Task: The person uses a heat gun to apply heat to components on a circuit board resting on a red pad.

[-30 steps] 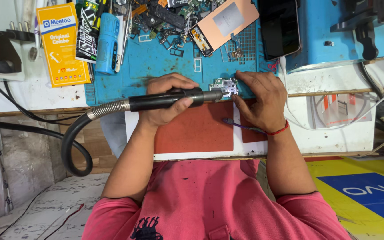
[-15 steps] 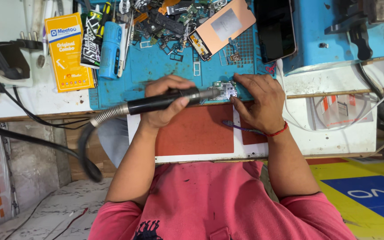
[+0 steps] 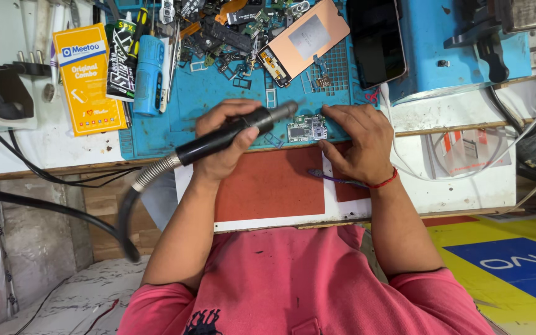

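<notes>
My left hand (image 3: 218, 155) is wrapped around a black handpiece (image 3: 227, 136) on a flexible metal hose (image 3: 150, 175). Its grey tip points up and to the right, just left of a small green circuit board (image 3: 305, 129) and apart from it. The board lies at the near edge of a blue work mat (image 3: 200, 102). My right hand (image 3: 358, 146), with a red thread on the wrist, rests flat beside the board, and its fingertips touch the board's right edge.
A red panel (image 3: 268, 186) lies below the mat under my wrists. A thin purple tool (image 3: 333, 180) lies under my right hand. At the back are a copper-backed phone screen (image 3: 305, 40), a black phone (image 3: 376, 40), loose parts, a yellow box (image 3: 88, 77) and a blue cylinder (image 3: 149, 74).
The handpiece has swung from lying level across the board to tilted, with its tip drawn back left off the board. My right hand stays by the board.
</notes>
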